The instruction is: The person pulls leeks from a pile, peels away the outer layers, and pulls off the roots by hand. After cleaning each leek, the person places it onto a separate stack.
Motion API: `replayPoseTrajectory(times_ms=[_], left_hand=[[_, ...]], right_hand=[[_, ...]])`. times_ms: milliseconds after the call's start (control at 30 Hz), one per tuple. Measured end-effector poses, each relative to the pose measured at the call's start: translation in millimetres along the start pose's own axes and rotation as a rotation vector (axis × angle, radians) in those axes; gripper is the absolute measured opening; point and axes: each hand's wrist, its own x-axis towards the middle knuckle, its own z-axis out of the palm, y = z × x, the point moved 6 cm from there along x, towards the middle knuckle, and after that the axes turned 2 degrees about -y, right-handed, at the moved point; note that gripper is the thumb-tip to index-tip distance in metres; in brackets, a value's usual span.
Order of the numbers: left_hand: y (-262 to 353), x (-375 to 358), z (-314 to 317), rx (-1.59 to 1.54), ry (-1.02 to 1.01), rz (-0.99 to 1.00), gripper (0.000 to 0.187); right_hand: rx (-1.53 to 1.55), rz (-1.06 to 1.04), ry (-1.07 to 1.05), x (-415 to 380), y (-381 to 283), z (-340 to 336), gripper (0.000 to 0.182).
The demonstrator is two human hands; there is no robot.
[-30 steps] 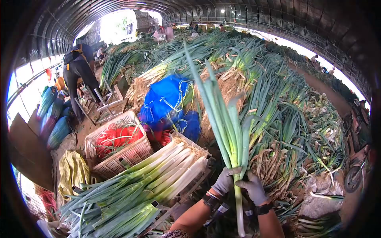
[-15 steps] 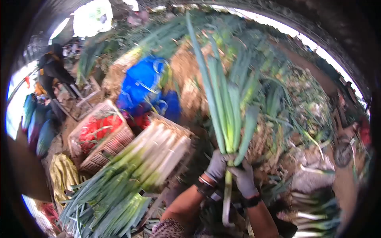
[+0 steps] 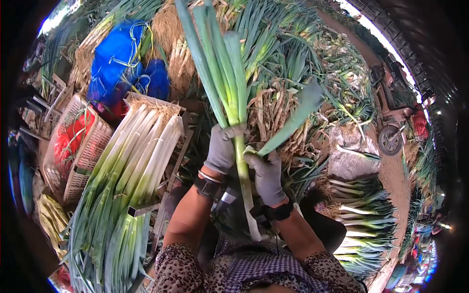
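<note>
Wicker basket: red bags | both hands clamped on leek

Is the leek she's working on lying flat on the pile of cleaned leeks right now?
No, the leek stands upright, gripped by the left hand and right hand, apart from the stacked leeks in the crate.

Leek upright at centre, between both hands: left hand on stalk's left, right hand just below on its right, one leaf angled off to right. Trimmed leeks stacked on rack to left. Basket further left; bag behind basket. Leek pile behind hands. Cut leeks lie at right, scooter behind them.
</note>
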Motion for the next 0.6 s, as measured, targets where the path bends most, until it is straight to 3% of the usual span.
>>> replayPoseTrajectory(times_ms=[33,100,133,267,300,433,533,600], left_hand=[[0.8,7.0,-3.6,-0.013,0.001,0.094,0.026],[-2.4,6.0,-7.4,-0.099,0.000,-0.043,0.031],[-9.1,10.4,-10.2,-0.138,-0.028,-0.009,0.038],[11.4,13.9,-17.6,-0.189,-0.009,0.142,0.035],[5.7,20.3,-21.5,-0.340,-0.030,0.183,0.034],[7.4,17.8,-50.7,-0.306,0.155,0.159,0.026],[27.0,25.2,-69.0,-0.417,0.077,0.243,0.033],[36.8,22.1,-75.3,-0.484,0.063,0.285,0.036]], right_hand=[[-0.008,-0.007,-0.027,-0.3,-3.5,-0.4,0.020],[-0.063,0.012,-0.019,1.0,-9.6,-9.1,0.020],[-0.059,0.022,-0.054,2.7,-14.3,-13.7,0.015],[-0.279,0.125,-0.245,-10.0,-35.7,-36.7,0.020],[-0.298,0.131,-0.229,-18.4,-40.3,-43.2,0.023],[-0.403,0.247,-0.152,-44.8,-63.3,-85.4,0.022],[-0.482,0.301,0.011,-62.4,-80.0,-136.3,0.024],[-0.604,0.221,0.085,-59.7,-78.1,-204.2,0.024]])
